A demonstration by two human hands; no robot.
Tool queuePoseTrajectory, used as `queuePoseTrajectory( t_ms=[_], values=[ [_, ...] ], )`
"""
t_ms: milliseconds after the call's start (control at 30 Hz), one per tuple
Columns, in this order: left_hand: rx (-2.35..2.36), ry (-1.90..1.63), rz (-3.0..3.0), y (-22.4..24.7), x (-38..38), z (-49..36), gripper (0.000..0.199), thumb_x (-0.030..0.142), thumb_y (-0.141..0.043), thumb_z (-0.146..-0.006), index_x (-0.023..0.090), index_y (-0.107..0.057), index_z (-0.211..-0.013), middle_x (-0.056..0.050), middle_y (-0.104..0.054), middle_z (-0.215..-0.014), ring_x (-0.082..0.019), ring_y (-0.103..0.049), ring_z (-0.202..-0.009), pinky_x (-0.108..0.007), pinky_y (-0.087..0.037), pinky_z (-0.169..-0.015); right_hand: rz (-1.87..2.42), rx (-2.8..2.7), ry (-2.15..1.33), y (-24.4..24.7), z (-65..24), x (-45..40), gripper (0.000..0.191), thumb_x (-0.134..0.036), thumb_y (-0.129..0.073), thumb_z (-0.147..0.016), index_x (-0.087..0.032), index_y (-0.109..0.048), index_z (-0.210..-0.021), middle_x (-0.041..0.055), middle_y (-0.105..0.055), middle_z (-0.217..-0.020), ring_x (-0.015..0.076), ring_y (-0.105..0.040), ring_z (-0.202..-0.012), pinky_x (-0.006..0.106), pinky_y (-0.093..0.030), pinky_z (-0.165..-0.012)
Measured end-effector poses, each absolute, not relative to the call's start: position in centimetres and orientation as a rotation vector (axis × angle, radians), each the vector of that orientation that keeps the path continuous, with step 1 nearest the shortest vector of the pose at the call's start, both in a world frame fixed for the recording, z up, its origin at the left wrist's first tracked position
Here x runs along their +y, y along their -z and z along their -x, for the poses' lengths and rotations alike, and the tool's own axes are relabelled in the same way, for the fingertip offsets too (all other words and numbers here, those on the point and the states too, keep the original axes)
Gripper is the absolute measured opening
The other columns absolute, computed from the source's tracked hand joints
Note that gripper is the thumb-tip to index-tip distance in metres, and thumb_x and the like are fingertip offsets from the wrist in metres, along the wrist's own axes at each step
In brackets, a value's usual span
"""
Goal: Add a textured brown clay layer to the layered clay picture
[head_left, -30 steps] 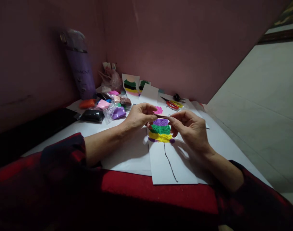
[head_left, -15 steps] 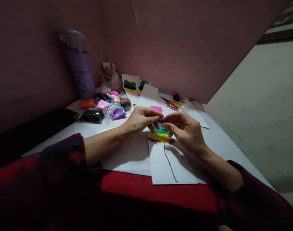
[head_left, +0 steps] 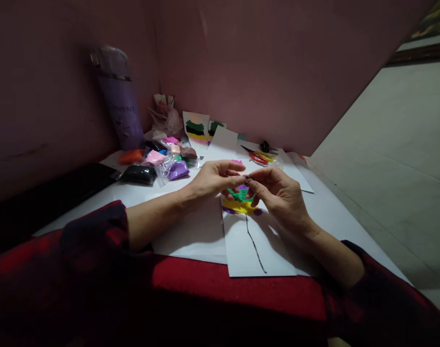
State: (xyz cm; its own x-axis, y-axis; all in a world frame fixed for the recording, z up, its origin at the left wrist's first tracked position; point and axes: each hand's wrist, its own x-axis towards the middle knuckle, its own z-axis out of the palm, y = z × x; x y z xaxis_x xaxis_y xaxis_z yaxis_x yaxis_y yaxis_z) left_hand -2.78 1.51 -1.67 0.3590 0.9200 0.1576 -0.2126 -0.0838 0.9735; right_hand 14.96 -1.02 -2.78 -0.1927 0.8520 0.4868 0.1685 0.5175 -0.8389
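Observation:
Fingertip to fingertip, my left hand [head_left: 214,180] and my right hand [head_left: 279,190] meet above a white card [head_left: 241,246]. A small dark brown bit of modelling clay [head_left: 248,178] shows between them. My right thumb and fingers are pinched on it, and my left thumb presses its near side, with the left index finger slightly raised. Beneath my hands the card bears bands of clay: pink, purple, green textured clay [head_left: 238,194] and yellow clay [head_left: 238,207]. Below them a thin black line [head_left: 254,243] runs down the card. My hands partly hide the upper bands.
Several bagged clay packs lie at the left, among them a black pack [head_left: 137,174] and a purple pack [head_left: 178,170]. Behind them stands a purple bottle [head_left: 121,106]. Red-handled scissors [head_left: 258,157] lie at the back, near a painted card [head_left: 196,129] leaning on the wall.
My left thumb has moved right onto the brown clay, and its index finger has lifted away from the thumb. My right hand has barely moved.

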Motion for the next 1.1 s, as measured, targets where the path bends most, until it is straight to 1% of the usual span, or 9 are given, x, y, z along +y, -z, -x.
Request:
queuePoseTrajectory(
  t_ms=[67,167,300,433,633,767,833,1000,1100],
  values=[
    [0.698,-1.031,-1.324,1.75,1.49,2.77,0.022,0.014,-0.079,-0.069,0.009,-0.072,-0.089,-0.004,-0.071,-0.074,-0.01,-0.062,-0.057,-0.022,-0.049,-0.053,0.883,-1.671,-0.816,2.69,-14.91,-1.07,0.016,-0.03,-0.07,-0.086,-0.017,-0.063,-0.09,-0.0001,-0.065,-0.069,0.013,-0.062,-0.057,0.025,-0.053,-0.048],
    [0.74,-1.044,-1.34,1.7,1.5,2.73,0.016,0.014,-0.079,-0.069,0.008,-0.072,-0.083,-0.003,-0.069,-0.067,-0.009,-0.059,-0.051,-0.022,-0.048,-0.052,0.924,-1.672,-0.797,2.65,-14.95,-1.08,0.016,-0.032,-0.068,-0.087,-0.016,-0.064,-0.089,-0.001,-0.063,-0.064,0.0119,-0.06,-0.054,0.024,-0.051,-0.046],
    [0.787,-1.065,-1.324,1.65,1.61,2.65,0.016,0.015,-0.079,-0.071,0.009,-0.068,-0.082,-0.002,-0.067,-0.064,-0.008,-0.058,-0.049,-0.021,-0.046,-0.05,0.924,-1.673,-0.795,2.67,-15.04,-0.91,0.016,-0.033,-0.066,-0.089,-0.017,-0.064,-0.089,-0.0009,-0.063,-0.068,0.0117,-0.06,-0.057,0.024,-0.053,-0.048],
    [0.768,-1.067,-1.358,1.75,1.68,2.67,0.013,0.014,-0.076,-0.073,0.009,-0.066,-0.078,-0.002,-0.065,-0.061,-0.008,-0.058,-0.049,-0.02,-0.045,-0.05,0.904,-1.665,-0.814,2.74,-15.0,-0.8,0.018,-0.033,-0.07,-0.085,-0.018,-0.062,-0.091,-0.0009,-0.065,-0.071,0.0118,-0.061,-0.059,0.024,-0.053,-0.049],
    [0.814,-1.071,-1.385,1.5,1.5,2.63,0.003,0.006,-0.068,-0.077,0.008,-0.066,-0.077,-0.001,-0.063,-0.058,-0.007,-0.056,-0.046,-0.02,-0.046,-0.048,0.941,-1.695,-0.757,2.73,-15.03,-0.93,0.016,-0.032,-0.071,-0.085,-0.017,-0.065,-0.086,-0.0005,-0.064,-0.067,0.0115,-0.06,-0.056,0.024,-0.052,-0.049],
    [0.905,-1.148,-1.341,1.23,1.77,2.57,0.011,-0.001,-0.063,-0.079,0.009,-0.063,-0.075,0.002,-0.059,-0.052,-0.007,-0.054,-0.041,-0.02,-0.045,-0.044,0.961,-1.646,-0.708,2.58,-15.2,-0.93,0.017,-0.033,-0.07,-0.085,-0.017,-0.064,-0.082,-0.0017,-0.062,-0.063,0.0108,-0.059,-0.053,0.024,-0.052,-0.048],
    [0.937,-1.168,-1.3,1.16,1.94,2.62,0.012,-0.002,-0.062,-0.079,0.01,-0.062,-0.077,0.002,-0.06,-0.053,-0.008,-0.054,-0.04,-0.021,-0.044,-0.044,0.962,-1.63,-0.686,2.56,-15.23,-0.88,0.017,-0.032,-0.07,-0.085,-0.017,-0.064,-0.081,-0.0022,-0.061,-0.062,0.0105,-0.058,-0.052,0.024,-0.052,-0.046],
    [0.9,-1.129,-1.281,1.28,1.92,2.82,0.007,0.003,-0.067,-0.078,0.009,-0.066,-0.074,0.0,-0.062,-0.055,-0.009,-0.056,-0.044,-0.022,-0.048,-0.046,0.976,-1.595,-0.658,2.58,-15.16,-0.74,0.018,-0.034,-0.072,-0.083,-0.018,-0.065,-0.079,-0.0024,-0.061,-0.062,0.01,-0.057,-0.05,0.022,-0.049,-0.042],
    [0.805,-1.095,-1.317,1.47,1.71,2.9,0.002,0.009,-0.072,-0.075,0.01,-0.071,-0.076,0.0,-0.063,-0.058,-0.008,-0.055,-0.048,-0.02,-0.046,-0.046,0.989,-1.588,-0.635,2.61,-15.18,-0.64,0.018,-0.033,-0.073,-0.082,-0.017,-0.066,-0.078,-0.0018,-0.062,-0.063,0.0099,-0.056,-0.049,0.022,-0.049,-0.041]
  ],
)
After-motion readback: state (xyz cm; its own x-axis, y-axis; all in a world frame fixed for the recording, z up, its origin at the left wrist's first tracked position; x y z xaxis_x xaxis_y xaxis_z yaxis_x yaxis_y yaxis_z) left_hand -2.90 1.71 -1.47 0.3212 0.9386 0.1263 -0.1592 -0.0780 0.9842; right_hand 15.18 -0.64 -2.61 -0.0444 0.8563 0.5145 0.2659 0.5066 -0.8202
